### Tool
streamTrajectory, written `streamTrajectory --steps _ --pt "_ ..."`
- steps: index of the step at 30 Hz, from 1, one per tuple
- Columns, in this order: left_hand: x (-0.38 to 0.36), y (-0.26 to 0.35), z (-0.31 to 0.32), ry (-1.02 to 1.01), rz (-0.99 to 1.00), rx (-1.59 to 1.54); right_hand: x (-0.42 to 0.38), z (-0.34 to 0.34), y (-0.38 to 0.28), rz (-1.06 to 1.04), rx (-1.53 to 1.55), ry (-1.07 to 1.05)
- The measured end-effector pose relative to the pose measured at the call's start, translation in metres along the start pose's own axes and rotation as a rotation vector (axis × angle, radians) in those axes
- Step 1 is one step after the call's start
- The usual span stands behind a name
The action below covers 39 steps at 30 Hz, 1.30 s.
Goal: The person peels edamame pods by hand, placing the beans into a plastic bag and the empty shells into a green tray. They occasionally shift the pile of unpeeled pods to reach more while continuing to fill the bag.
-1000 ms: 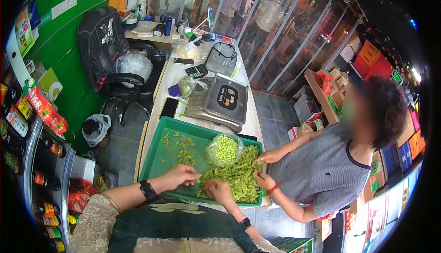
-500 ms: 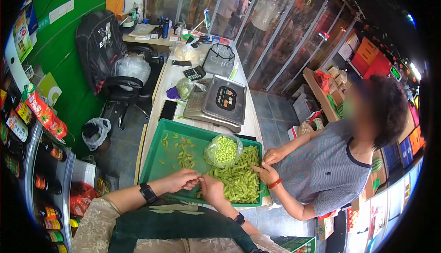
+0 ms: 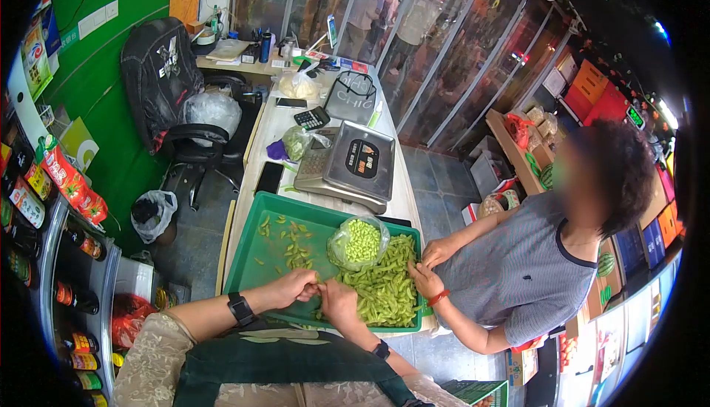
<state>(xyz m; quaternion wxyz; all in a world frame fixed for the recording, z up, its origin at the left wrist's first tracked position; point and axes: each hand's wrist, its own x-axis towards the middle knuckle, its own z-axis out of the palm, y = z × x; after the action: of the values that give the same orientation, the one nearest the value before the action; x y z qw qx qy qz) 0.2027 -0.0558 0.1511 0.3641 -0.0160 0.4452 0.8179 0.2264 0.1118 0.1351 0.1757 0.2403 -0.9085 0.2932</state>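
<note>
Over green tray (image 3: 244,274), lower centre of frame, held fingers of left hand (image 3: 296,289) and right hand (image 3: 341,303) curled nearly closed, apparently on one pod (image 3: 319,278), possibly risking a drop through slack pinch.

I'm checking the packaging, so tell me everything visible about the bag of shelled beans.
The bag looks like thin, clear plastic, its mouth open and its edges rumpled around a heap of pale green shelled beans. It sits inside the green tray, toward the far wall, with green pods along its near and right sides. Nobody touches it; its underside is hidden.
</note>
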Motion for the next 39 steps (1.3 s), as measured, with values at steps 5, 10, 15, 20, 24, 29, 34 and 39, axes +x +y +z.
streamTrajectory --steps 5,10,15,20,24,29,34,39 --pt "0.004 -0.002 0.003 0.055 0.038 0.000 -0.003 0.014 0.002 0.053 0.108 0.098" --pt "0.000 0.000 0.004 0.114 0.031 0.112 0.000 -0.001 -0.009 0.645 0.899 -0.097" --pt "0.005 -0.004 -0.010 -0.026 -0.031 0.179 -0.002 -0.004 -0.005 0.411 0.652 -0.144" --pt "0.001 -0.001 -0.013 -0.108 -0.013 0.303 -0.005 0.000 0.003 0.812 1.120 -0.290" --pt "0.000 -0.001 -0.008 -0.037 0.054 0.169 -0.008 0.000 0.001 0.698 1.015 -0.243" --pt "0.006 -0.007 -0.008 -0.073 0.115 0.330 -0.011 -0.007 -0.002 0.611 0.855 -0.237" --pt "0.006 -0.010 -0.010 -0.112 0.016 0.155 -0.009 -0.010 -0.007 0.713 0.958 -0.196" --pt "0.018 -0.031 -0.022 0.006 -0.049 0.021 -0.023 0.003 0.000 0.837 1.117 -0.175"
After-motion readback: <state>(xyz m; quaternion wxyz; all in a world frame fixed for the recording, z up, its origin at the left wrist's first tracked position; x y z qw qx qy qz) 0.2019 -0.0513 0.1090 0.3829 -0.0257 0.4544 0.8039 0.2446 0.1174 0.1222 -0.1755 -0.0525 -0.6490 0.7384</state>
